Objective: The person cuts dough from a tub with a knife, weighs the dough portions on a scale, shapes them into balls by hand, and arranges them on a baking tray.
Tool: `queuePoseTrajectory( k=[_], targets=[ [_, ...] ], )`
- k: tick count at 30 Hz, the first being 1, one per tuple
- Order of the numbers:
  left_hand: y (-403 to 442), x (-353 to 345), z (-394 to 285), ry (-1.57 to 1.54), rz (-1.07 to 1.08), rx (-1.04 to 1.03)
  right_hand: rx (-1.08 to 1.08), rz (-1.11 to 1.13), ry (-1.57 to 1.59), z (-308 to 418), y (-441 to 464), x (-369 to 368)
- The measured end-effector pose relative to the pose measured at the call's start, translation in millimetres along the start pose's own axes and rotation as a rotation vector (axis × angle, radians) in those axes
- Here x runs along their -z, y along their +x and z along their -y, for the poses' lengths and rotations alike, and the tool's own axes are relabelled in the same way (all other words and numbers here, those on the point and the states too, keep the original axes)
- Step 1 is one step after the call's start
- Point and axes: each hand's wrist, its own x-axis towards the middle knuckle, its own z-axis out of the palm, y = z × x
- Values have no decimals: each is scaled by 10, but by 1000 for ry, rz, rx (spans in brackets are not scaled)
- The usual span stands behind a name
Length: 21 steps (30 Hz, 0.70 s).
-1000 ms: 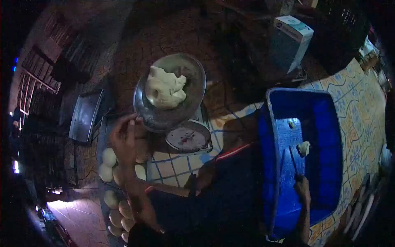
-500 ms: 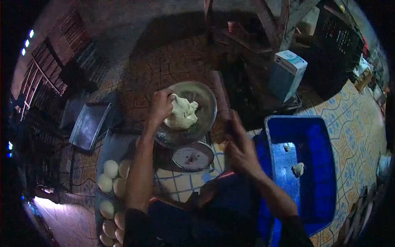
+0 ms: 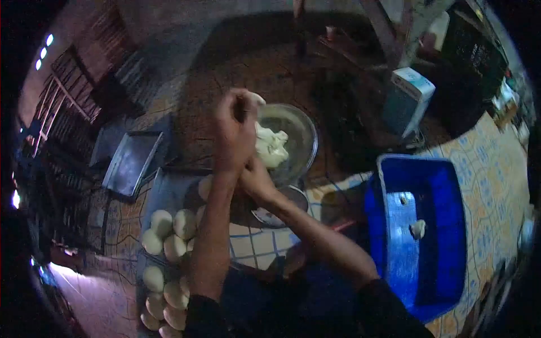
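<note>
My left hand (image 3: 234, 127), blurred, is raised over the left side of a round metal bowl (image 3: 311, 135), its fingers curled round a small piece of pale dough (image 3: 256, 100). A larger soft lump of dough (image 3: 273, 149) lies in the bowl. My right hand (image 3: 256, 179) crosses under my left wrist, closed, with its fingertips partly hidden. The long flat blade it gripped a moment before is out of sight behind my left hand and forearm. Below the bowl shows the round plate of a scale (image 3: 296, 197), partly covered by my right forearm.
Several round dough balls (image 3: 185, 224) sit on a metal tray (image 3: 163, 188) at left. Another metal tray (image 3: 132, 163) lies beyond it. At right stands a blue tub (image 3: 451, 225) with dough scraps (image 3: 417, 229) inside. A tall box (image 3: 408, 101) stands behind it.
My right hand has swung left, from beside the bowl to beneath my left wrist. My left hand has lifted off the big lump with a small piece of dough. The view has shifted slightly.
</note>
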Motion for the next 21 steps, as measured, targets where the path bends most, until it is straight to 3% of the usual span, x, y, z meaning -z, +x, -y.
queuePoseTrajectory(
  k=[2, 3, 4, 5, 6, 7, 9, 10, 11, 12, 14, 15, 17, 21],
  targets=[
    [-214, 7, -374, -178, -192, -132, 94, -210, 99, 135, -59, 8],
    [-377, 19, -500, -237, -329, -241, 48, -193, 86, 349, -289, 126],
    [-602, 89, -518, -243, -317, -220, -8, -179, 73, 527, -608, 383],
    [-868, 199, -519, -247, -261, -211, 277, -259, -123, 295, -753, 723],
    [-1128, 296, -517, -253, -205, -201, 395, -348, -673, 479, -1069, 1059],
    [-1365, 338, -518, -260, -148, -189, 145, -415, -118, 711, -1428, 1079],
    [-1798, 177, -418, -338, -61, 30, 324, -535, -797, 660, -2060, 1837],
    [-1974, 35, -404, -390, -48, 186, -55, -706, -503, 876, -2395, 1797],
    [-2146, -84, -384, -434, -33, 347, 155, -739, -626, 743, -2672, 2035],
    [-2331, -180, -295, -430, -16, 366, 156, -755, -639, 743, -2960, 2168],
    [-2651, -346, -159, -453, 257, 617, 135, -776, -647, 668, -3553, 2410],
    [-2697, -447, -185, -454, 267, 627, 32, -876, -713, 525, -3863, 2570],
    [-2764, -669, -266, -105, 533, 429, -83, -962, -777, 226, -4310, 2708],
    [-2597, -1278, -698, -295, 697, 364, -117, -1057, -792, -264, -4706, 2855]
  ],
)
